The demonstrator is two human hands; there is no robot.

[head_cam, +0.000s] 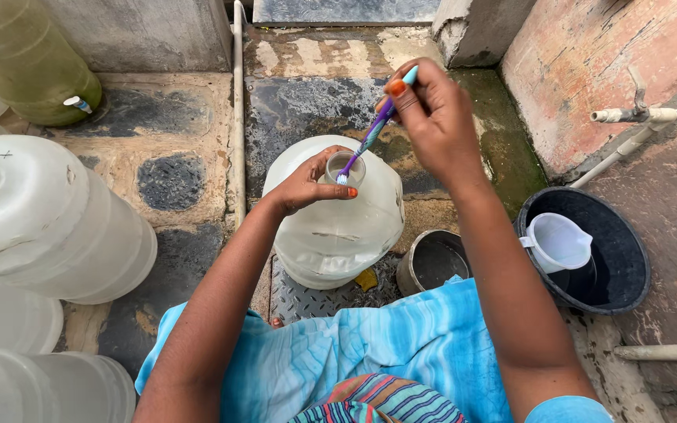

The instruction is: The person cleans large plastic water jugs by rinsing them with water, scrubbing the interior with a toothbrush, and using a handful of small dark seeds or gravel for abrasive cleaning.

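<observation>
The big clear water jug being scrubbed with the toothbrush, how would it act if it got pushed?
The jug looks empty, so it is probably light for its size and would slide easily. Its round body suggests it would roll if tipped. The left hand grips its neck, likely steadying it while the right hand works the toothbrush at the mouth.

A black tub (624,270) holding a white jug (558,241) sits right, a steel pot (432,260) beside it, pale bottles (41,215) stacked left (one greenish (29,55), behind), and a tap (636,114) on the wall.
</observation>
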